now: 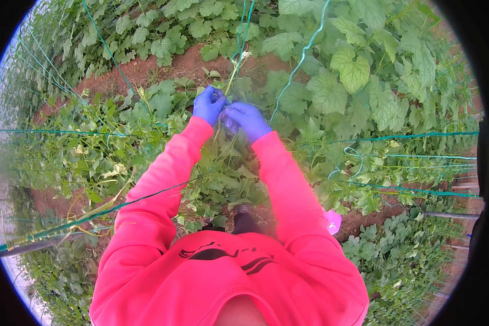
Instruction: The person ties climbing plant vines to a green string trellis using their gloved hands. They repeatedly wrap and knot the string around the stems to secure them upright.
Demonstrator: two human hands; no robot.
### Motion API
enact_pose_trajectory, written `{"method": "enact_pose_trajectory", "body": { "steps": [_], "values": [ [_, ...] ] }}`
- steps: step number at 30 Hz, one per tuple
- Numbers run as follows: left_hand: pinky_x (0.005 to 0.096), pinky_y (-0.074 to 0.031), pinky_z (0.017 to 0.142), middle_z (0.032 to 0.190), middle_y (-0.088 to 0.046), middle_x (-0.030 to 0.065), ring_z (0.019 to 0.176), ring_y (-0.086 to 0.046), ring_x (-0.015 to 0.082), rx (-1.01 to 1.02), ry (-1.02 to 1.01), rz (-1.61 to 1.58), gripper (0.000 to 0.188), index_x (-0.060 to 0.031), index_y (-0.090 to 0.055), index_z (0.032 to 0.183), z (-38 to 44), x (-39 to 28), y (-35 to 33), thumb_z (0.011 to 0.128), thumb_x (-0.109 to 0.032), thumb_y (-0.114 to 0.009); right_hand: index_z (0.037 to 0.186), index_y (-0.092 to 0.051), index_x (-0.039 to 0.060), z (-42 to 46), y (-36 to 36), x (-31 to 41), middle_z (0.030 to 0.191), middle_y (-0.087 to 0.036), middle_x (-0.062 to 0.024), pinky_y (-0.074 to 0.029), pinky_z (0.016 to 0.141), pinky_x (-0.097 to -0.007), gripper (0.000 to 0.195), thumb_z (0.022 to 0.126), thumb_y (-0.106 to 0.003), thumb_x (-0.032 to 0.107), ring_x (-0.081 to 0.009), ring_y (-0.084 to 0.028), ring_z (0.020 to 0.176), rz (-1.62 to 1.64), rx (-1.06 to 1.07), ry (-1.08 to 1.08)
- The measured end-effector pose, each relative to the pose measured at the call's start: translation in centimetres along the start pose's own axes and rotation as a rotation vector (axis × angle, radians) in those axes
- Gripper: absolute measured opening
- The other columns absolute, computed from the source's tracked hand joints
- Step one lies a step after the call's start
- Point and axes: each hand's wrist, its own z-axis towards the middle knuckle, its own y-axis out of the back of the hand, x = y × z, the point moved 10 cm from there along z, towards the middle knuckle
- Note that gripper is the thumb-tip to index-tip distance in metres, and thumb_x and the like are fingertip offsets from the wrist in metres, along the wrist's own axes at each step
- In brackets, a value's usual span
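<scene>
Both my hands wear blue-violet gloves and meet at a climbing vine in front of me. My left hand [209, 105] has its thumb and fingers pinched on the pale green vine stem [230, 82]. Close against it, my right hand [247, 121] has its fingertips curled in at the same stem; the exact contact is hidden by the fingers. Above the hands the stem rises to a whitish, budded tip [244, 55]. It runs alongside an upright teal twine [247, 24]. Below, part of the stem shows again between my wrists.
Another teal twine [297, 69] slants down right of my hands. Horizontal cords [415, 136] cross at both sides, and a thicker twisted rope [106, 210] passes by my left forearm. Broad-leaved vines [330, 89] stand ahead over reddish soil [110, 77]. A pink object [333, 222] shows beside my right elbow.
</scene>
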Motion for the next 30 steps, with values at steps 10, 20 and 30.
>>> {"method": "enact_pose_trajectory", "body": {
  "steps": [10,20,30],
  "values": [
    [0.0257,-0.052,0.065,0.088,-0.064,0.0082,0.078,-0.066,0.0144,0.198,0.124,-0.258,0.015,-0.0010,-0.053,0.101,-0.8,0.4,-1.3,0.088,-0.005,-0.058,0.086,-0.067,0.0045,-0.6,1.3,4.2,0.064,-0.061,-0.0011,-0.042,0.047,-0.0204,0.022,0.093,-0.056,0.021,-0.0063,-0.053,0.052,-0.374,0.067,-0.022],
    [0.0276,-0.053,0.067,0.094,-0.066,0.0114,0.077,-0.065,0.0162,0.174,0.090,-0.139,0.019,0.0005,-0.054,0.109,-3.5,-0.3,-0.8,0.090,-0.001,-0.053,0.085,-0.067,0.0052,1.2,2.0,-2.0,0.068,-0.067,-0.0093,-0.050,0.058,-0.0326,0.018,0.083,-0.062,0.023,-0.0185,-0.064,0.058,-0.883,-0.109,-0.002],
    [0.0281,-0.054,0.054,0.084,-0.065,0.0114,0.061,-0.064,0.0173,0.189,0.175,-0.331,0.025,-0.0007,-0.056,0.109,-4.4,-0.9,-0.9,0.086,0.008,-0.051,0.095,-0.067,-0.0008,0.5,0.9,4.7,0.080,-0.068,-0.0075,-0.050,0.062,-0.0274,0.014,0.085,-0.062,0.007,-0.0137,-0.063,0.064,-0.292,-0.118,0.264]
  ]
}}
